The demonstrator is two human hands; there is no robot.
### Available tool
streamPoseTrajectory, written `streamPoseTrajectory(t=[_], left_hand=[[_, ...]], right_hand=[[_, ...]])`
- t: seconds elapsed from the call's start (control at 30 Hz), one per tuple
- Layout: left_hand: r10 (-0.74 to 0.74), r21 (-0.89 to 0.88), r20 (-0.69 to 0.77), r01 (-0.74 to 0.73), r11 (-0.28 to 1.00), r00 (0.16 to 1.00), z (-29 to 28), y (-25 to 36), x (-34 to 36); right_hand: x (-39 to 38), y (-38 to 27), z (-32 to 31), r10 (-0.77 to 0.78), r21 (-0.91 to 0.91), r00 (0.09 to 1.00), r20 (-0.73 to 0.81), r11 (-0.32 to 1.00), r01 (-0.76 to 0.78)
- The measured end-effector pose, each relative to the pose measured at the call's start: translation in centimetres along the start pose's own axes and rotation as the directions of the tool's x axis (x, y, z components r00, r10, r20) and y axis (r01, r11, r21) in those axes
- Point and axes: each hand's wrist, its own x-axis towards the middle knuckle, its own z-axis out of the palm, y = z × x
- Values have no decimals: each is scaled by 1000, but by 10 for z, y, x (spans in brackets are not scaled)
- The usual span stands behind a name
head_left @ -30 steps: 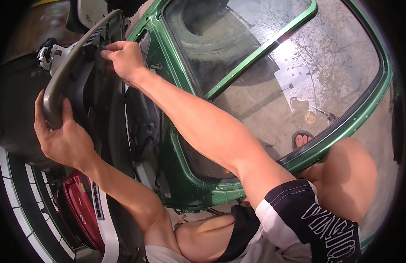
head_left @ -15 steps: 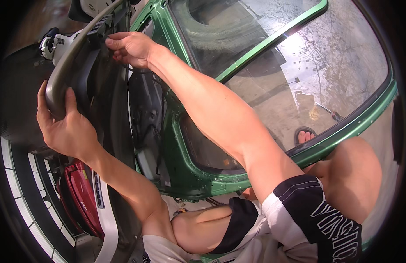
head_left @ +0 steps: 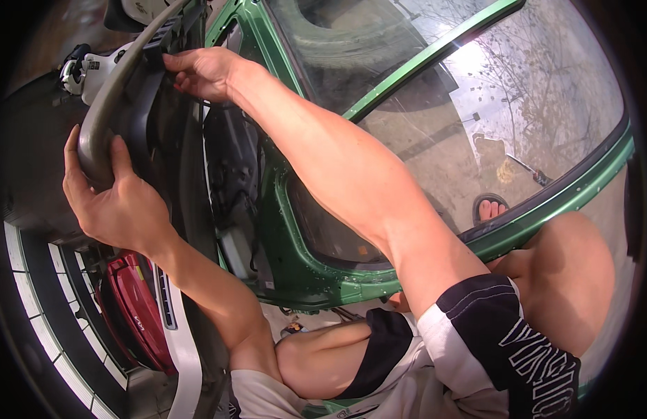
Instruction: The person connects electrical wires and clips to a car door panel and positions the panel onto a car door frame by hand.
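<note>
A dark grey plastic car trim panel (head_left: 94, 150) with a thick rounded rim stands on edge at the left. My left hand (head_left: 128, 209) is closed around its near end, the thumb on the inner side and the fingers on the outer. Higher up, my right hand (head_left: 210, 72) is at the panel's inner side, fingers curled and thumb against a black slotted piece (head_left: 154, 50). Whatever its fingers pinch is hidden. Right beside the panel is a green car door (head_left: 351, 285) with window glass (head_left: 407, 160) and black parts inside its frame.
A red vehicle (head_left: 131, 307) and a white curved part with a vent (head_left: 180, 349) are at the lower left. A white object with black parts (head_left: 100, 73) lies beyond the panel. Through the glass show a screwdriver-like tool (head_left: 536, 174) and a sandalled foot (head_left: 489, 209).
The view has shifted slightly. My right hand has moved a little left along the panel's inner side, its thumb closer to the black piece. My left hand keeps its hold on the rim.
</note>
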Motion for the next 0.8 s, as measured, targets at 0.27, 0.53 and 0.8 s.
streamPoseTrajectory(t=[0.27,0.53,0.8], left_hand=[[50,33,-11,-50,998,999,-2,0,0],[15,-25,-2,-15,1000,1000,-2,-2,1],[-2,-41,9,2,999,1000,-6,-2,3]], right_hand=[[-16,-3,7,-76,-11,986,149,997,78],[-20,-3,17,-169,-313,986,-12,937,157],[-18,4,15,-230,-160,972,46,959,235]])
